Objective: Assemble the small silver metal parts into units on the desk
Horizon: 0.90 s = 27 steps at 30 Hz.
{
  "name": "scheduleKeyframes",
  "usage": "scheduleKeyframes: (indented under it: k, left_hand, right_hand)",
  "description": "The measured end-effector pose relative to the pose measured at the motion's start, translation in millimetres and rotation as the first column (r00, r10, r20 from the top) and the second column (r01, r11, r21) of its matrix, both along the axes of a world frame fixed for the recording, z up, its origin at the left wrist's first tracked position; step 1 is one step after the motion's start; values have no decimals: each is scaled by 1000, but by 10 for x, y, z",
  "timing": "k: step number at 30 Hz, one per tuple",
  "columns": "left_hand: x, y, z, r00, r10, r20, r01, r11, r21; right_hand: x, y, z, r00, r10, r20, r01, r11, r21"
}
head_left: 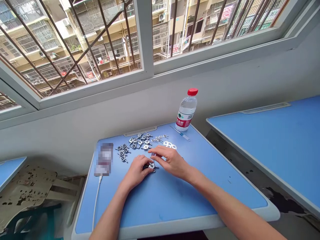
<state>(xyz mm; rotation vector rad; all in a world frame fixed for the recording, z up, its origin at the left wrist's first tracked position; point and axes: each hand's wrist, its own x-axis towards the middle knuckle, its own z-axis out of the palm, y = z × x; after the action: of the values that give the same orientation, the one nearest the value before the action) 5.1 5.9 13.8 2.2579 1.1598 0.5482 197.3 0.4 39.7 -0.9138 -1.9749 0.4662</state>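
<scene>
Blue desk (140,213) standing under a barred window (147,40) is carrying a water bottle (187,110) and a scatter of small metal parts (140,141), as a person's left hand (136,171) is pinching one metal part (151,165) just below that scatter and the right hand (170,161) is hovering loosely open just beside it, gripping nothing visible.

"What's the scene?"

"Left hand (136,173) and right hand (170,162) meet over a small metal fitting (151,165) on a blue desk (160,213)."

"And beside them?"

"A heap of similar fittings (140,141), a thin screwdriver (180,133), a red-capped water bottle (187,109)."
</scene>
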Motion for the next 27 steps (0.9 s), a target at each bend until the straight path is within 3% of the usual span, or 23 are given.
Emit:
scheduleKeyframes:
  k: [17,27]
  left_hand:
    - [-3,21,-1,998,-51,-42,51,999,-6]
    - [1,-17,3,997,-60,-56,61,998,22]
  right_hand:
    - [-24,15,-39,999,-52,-6,53,997,63]
    - [-4,-7,-39,999,-19,48,18,1000,18]
